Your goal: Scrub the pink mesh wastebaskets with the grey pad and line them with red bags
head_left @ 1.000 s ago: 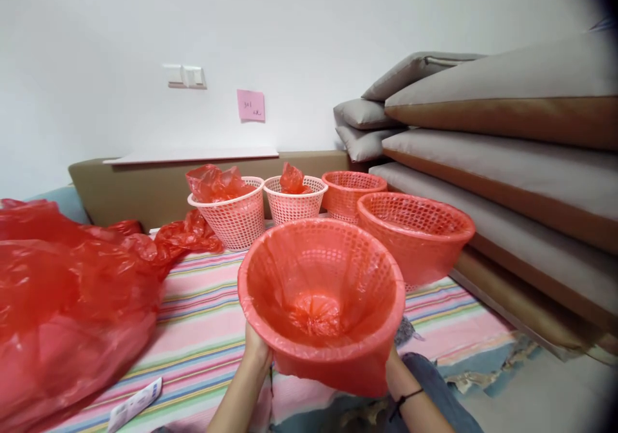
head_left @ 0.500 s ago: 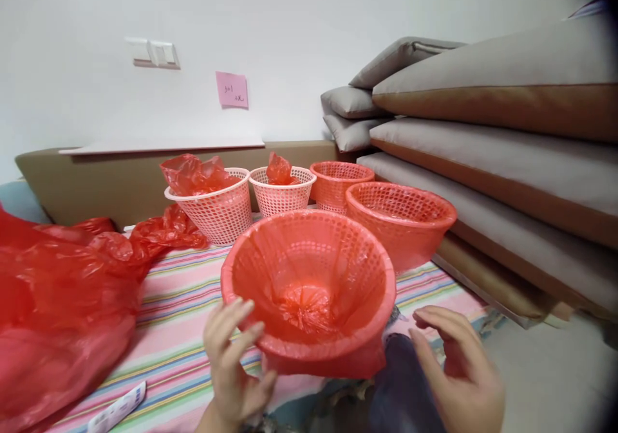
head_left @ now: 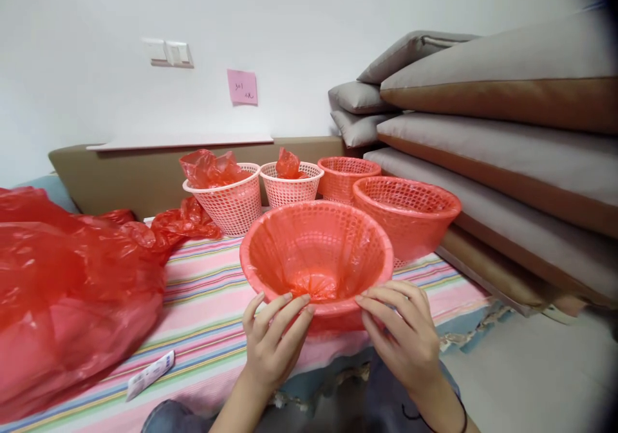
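A round red mesh wastebasket (head_left: 245, 256) stands at the near side of the bed or couch. A thin red plastic bag (head_left: 313, 246) lines it, folded over its rim. My left hand (head_left: 275, 340) has its fingertips over the near rim, thumb hidden from sight. To its right, my right hand (head_left: 405, 330) pinches the same rim between fingers and thumb. Close behind stands another red wastebasket (head_left: 405, 227), lined with a bag as well.
Two pink wastebaskets (head_left: 232, 211) with crumpled red bags and another red wastebasket (head_left: 342, 179) stand behind. Loose red bags (head_left: 72, 291) lie in a heap at left. Near them is a white packet (head_left: 150, 375) on the striped sheet (head_left: 207, 317). Grey cushions (head_left: 492, 137) are stacked at right.
Both hands have moved inward onto the wastebasket's near rim; earlier they were spread at its left and right. The wastebasket sits slightly farther away, and the view has shifted left.
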Action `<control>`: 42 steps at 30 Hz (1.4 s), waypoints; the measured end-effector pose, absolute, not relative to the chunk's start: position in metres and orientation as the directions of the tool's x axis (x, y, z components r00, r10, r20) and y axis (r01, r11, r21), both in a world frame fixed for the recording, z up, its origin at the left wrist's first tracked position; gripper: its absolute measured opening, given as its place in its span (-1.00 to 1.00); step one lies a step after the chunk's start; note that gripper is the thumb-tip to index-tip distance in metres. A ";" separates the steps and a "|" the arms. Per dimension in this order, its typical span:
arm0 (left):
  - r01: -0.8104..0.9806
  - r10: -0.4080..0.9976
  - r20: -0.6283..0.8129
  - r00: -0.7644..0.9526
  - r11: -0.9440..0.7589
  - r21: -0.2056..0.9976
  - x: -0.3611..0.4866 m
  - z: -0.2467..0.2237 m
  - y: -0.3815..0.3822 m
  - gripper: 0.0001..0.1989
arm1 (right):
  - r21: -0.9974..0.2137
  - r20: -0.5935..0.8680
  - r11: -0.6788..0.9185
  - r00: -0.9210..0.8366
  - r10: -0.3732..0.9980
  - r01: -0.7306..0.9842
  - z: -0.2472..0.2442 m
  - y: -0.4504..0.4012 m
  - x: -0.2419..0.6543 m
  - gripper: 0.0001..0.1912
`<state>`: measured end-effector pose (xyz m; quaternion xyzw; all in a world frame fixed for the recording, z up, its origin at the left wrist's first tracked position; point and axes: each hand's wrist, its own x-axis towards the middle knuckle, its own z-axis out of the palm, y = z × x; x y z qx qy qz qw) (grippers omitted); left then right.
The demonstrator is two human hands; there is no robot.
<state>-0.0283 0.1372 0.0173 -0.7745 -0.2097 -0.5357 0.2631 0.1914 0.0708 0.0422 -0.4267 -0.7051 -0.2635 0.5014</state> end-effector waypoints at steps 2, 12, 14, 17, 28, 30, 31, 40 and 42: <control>0.606 0.047 0.940 0.337 -0.775 -0.179 -0.029 0.016 0.137 -0.72 | -0.068 0.945 0.464 -0.093 0.314 0.883 0.041 0.071 0.188 -0.67; 0.588 0.035 0.924 0.381 -0.780 -0.213 -0.034 0.007 0.134 -0.71 | -0.928 0.086 0.298 0.652 0.753 -0.222 0.026 0.038 0.168 -0.66; 0.579 -0.009 0.912 0.410 -0.770 -0.268 -0.037 0.005 0.131 -0.70 | -0.817 -0.119 0.204 0.504 0.855 -0.539 0.033 0.038 0.162 -0.55; 0.572 0.080 0.965 0.250 -0.816 -0.081 -0.031 0.010 0.113 -0.67 | -0.598 -0.287 0.098 0.326 0.900 -0.796 0.046 0.042 0.156 -0.54; -0.705 0.981 -0.149 -0.127 0.016 0.709 0.042 0.038 0.046 -0.68 | -0.456 -0.262 0.040 0.177 0.949 -0.889 0.039 0.044 0.147 -0.69; -0.746 0.973 -0.172 -0.156 -0.002 0.665 0.051 0.039 0.044 -0.71 | -0.484 -0.231 0.054 0.187 0.955 -0.873 0.035 0.040 0.142 -0.71; -0.756 0.969 -0.178 -0.174 -0.016 0.654 0.055 0.040 0.043 -0.72 | -0.505 -0.216 0.063 0.197 0.956 -0.861 0.034 0.038 0.139 -0.71; -0.722 0.931 -0.155 -0.329 -0.143 0.677 0.054 0.046 0.030 -0.61 | -0.570 -0.197 0.096 0.249 0.948 -0.816 0.035 0.019 0.130 -0.60; -0.711 0.907 -0.159 -0.390 -0.186 0.678 0.042 0.049 0.029 -0.64 | -0.583 -0.196 0.160 0.329 0.924 -0.797 0.034 0.017 0.135 -0.58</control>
